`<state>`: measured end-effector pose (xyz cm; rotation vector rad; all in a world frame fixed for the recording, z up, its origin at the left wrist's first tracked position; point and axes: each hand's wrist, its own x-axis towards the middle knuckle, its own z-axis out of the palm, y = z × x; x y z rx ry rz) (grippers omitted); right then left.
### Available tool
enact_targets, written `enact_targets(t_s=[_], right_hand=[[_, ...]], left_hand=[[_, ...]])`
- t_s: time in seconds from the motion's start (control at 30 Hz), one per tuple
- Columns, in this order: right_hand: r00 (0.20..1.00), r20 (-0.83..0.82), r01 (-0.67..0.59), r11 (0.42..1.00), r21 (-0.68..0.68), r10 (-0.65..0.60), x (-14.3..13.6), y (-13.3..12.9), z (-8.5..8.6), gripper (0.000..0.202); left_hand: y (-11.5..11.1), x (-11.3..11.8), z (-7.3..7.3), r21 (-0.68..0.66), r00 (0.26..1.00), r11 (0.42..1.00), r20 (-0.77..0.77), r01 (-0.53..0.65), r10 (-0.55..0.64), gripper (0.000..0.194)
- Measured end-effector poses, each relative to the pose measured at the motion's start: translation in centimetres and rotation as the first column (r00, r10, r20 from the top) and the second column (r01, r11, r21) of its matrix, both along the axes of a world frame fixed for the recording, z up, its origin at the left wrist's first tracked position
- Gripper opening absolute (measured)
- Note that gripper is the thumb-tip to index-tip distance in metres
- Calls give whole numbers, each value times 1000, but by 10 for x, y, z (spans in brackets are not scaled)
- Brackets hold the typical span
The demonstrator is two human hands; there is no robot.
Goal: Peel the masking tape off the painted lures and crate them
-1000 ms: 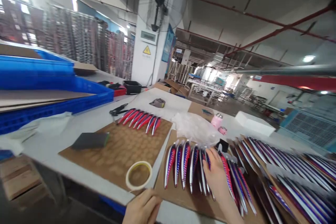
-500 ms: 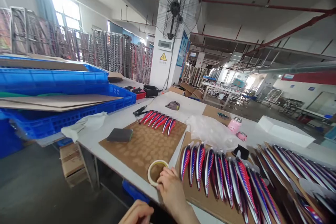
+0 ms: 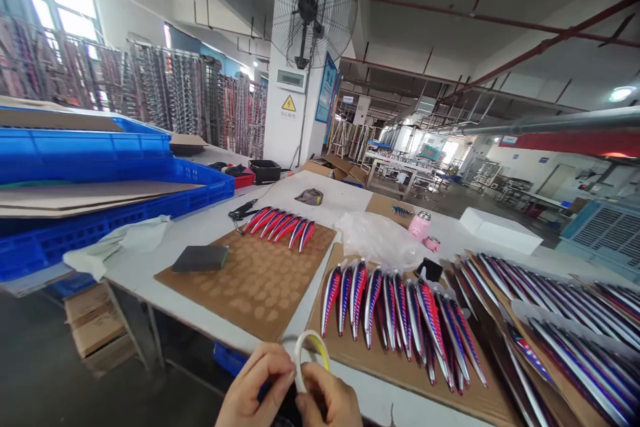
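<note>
The tape roll (image 3: 311,361) has come off the cardboard sheet (image 3: 250,280) (edge-on now), pinched in the grip of left hand (image 3: 257,390) and right hand (image 3: 327,403) above the bench (image 3: 145,273) edge.

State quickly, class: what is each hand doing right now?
Left hand: closed, pinching the tape roll.
Right hand: closed on the same tape roll.

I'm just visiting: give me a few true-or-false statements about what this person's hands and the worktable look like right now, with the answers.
1. Both hands hold the roll of tape. True.
2. The tape lies flat on the brown cardboard sheet. False: it is lifted off, held upright at the table edge.
3. Red lures lie at that sheet's far end. True.
4. The dark sanding block sits in the blue crate. False: it lies on the cardboard.
</note>
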<state>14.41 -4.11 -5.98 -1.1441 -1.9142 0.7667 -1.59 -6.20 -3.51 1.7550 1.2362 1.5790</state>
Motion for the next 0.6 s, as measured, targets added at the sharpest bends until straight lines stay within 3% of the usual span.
enact_targets(t_s=[0.13, 0.2, 0.3, 0.4, 0.5, 0.6], right_hand=[[989, 70, 119, 981, 153, -131, 8, -1, 11, 19], [985, 106, 112, 974, 198, -135, 11, -1, 16, 18], [974, 122, 148, 943, 298, -191, 14, 0, 22, 19], [956, 161, 162, 900, 405, -244, 16, -1, 25, 21], [936, 241, 118, 876, 469, -255, 19, -2, 29, 21], [924, 268, 112, 862, 495, -274, 20, -2, 29, 22]], left_hand=[[-8, 5, 5, 23, 995, 998, -83, 61, -59, 11], [-8, 5, 3, 0, 997, 1000, -71, 15, -15, 11], [-5, 4, 2, -40, 993, 994, -61, -100, 98, 26], [0, 4, 12, -11, 974, 997, -216, -75, 71, 18], [3, 10, 27, 11, 892, 1000, -452, 29, -21, 8], [6, 18, 33, -16, 774, 999, -632, 48, -47, 11]])
